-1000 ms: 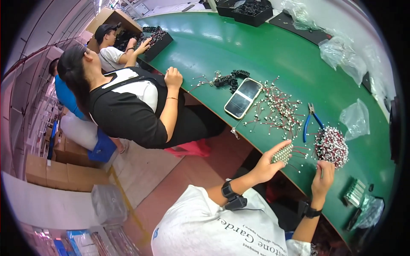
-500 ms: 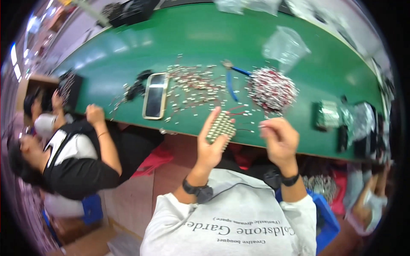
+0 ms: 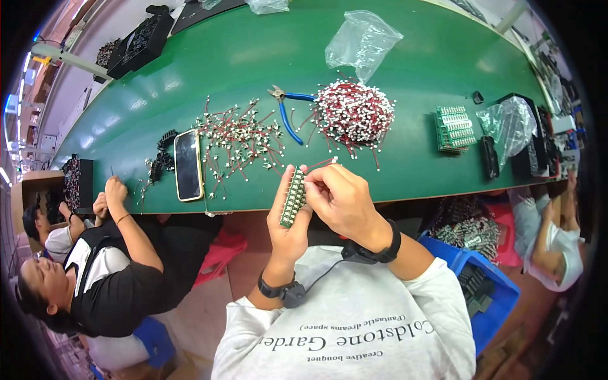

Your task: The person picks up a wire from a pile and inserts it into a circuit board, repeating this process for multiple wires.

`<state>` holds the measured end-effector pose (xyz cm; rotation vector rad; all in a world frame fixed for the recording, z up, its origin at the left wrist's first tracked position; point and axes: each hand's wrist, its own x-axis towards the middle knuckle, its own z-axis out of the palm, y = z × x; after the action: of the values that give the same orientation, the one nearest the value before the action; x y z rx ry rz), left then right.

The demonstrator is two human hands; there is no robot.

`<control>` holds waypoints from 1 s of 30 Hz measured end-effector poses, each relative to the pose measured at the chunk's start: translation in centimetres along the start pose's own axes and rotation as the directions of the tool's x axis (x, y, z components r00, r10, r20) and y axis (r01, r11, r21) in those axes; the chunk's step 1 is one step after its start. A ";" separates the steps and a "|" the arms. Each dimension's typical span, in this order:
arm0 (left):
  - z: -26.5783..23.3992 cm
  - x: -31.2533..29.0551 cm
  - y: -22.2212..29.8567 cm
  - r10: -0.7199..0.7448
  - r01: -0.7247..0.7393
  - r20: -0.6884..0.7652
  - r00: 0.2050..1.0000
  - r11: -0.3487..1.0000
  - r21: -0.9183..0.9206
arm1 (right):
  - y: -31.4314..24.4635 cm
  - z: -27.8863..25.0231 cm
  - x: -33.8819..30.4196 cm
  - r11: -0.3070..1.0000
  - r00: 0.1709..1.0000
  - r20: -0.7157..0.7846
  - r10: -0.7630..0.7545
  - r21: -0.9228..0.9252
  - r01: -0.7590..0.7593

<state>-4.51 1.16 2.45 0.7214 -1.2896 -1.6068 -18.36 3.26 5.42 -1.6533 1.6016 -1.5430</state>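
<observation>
Above the table's near edge, my left hand grips a narrow stack of green circuit boards with rows of pale metallic parts, held tilted upright between fingers and thumb. My right hand is closed in a pinch against the upper right side of the boards. Whatever lies between its fingertips is hidden. Red wires with a white connector stick out beyond the boards' top end, just past my right fingers. Farther off is a heap of red wires with white connectors.
Blue-handled cutters lie between the heap and scattered wired connectors. A phone is left of them. Stacked green boards and plastic bags lie on the green table. A co-worker sits left; a blue bin stands right.
My right hand has come left from beside the boards and now touches them. The boards have turned from showing a broad face to a narrow one. The whole view has shifted.
</observation>
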 end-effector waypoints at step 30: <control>-0.2 -0.1 -0.6 0.163 -0.198 0.113 0.980 0.845 0.496 | 1.1 -0.4 -0.6 0.941 0.990 0.056 -0.129 -0.307 0.140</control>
<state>-4.50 1.19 1.85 0.8337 -1.8060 -1.1482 -19.07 3.59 4.38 -1.9798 1.8206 -1.3670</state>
